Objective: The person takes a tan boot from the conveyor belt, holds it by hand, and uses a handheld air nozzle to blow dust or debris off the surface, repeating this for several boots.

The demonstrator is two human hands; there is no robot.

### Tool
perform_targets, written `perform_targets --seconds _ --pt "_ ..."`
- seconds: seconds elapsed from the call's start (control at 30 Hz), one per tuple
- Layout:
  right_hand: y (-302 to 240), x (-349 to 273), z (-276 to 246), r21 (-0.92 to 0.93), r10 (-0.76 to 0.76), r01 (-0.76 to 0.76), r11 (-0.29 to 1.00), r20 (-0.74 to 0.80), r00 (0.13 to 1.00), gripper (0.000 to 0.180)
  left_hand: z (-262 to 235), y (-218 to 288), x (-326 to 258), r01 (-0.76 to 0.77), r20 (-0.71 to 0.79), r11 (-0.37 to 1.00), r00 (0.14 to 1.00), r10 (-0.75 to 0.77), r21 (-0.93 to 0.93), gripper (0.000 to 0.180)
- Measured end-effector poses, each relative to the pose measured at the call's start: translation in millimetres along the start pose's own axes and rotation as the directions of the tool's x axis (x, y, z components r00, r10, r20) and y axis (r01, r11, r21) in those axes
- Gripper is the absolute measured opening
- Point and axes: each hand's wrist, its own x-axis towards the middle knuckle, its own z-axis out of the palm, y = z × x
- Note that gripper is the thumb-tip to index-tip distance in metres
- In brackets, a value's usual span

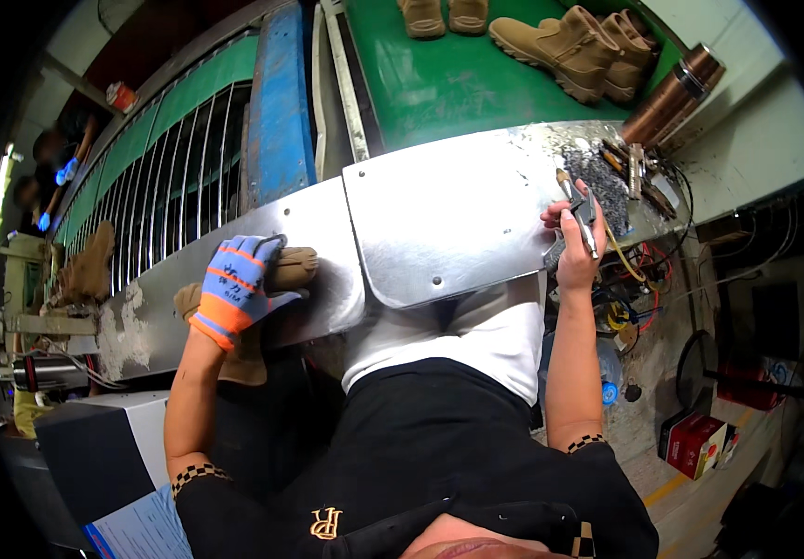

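Observation:
My left hand, in a blue and orange knit glove, is closed over a tan boot at the left part of the metal worktop. The glove hides the boot's middle; other tan parts show beside and below the wrist. On the right, my bare right hand grips a slim silver and grey hand tool with a pale tip pointing away from me. Its exact kind cannot be made out. This hand is over the worktop's right end, next to a dark, rough patch.
A bright metal plate covers the middle. Beyond it, several tan boots stand on a green surface. A copper-coloured flask and metal tools lie at right, above tangled wires. A barred rack runs at left.

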Motion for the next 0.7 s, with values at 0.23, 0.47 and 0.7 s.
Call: perform_targets --seconds 0.23,0.47,0.7 --pt "-21.7 -30.1 -51.8 -0.13 0.013 -0.026 0.991 -0.098 0.995 0.048 -36.1 -10.3 -74.8 0.043 -0.684 0.778 0.449 -0.575 -0.626 0.072" --pt "-25.9 -57.8 -31.0 -0.176 0.106 -0.113 0.978 -0.05 0.993 0.048 -28.3 -0.9 -3.4 -0.266 -0.633 0.76 0.737 -0.236 -0.593 0.082" --pt "-61.3 -83.7 77.1 0.16 0.087 -0.18 0.971 0.464 0.882 0.045 -58.3 2.7 55.0 -0.3 -0.536 0.601 0.803 -0.26 -0.741 0.084"
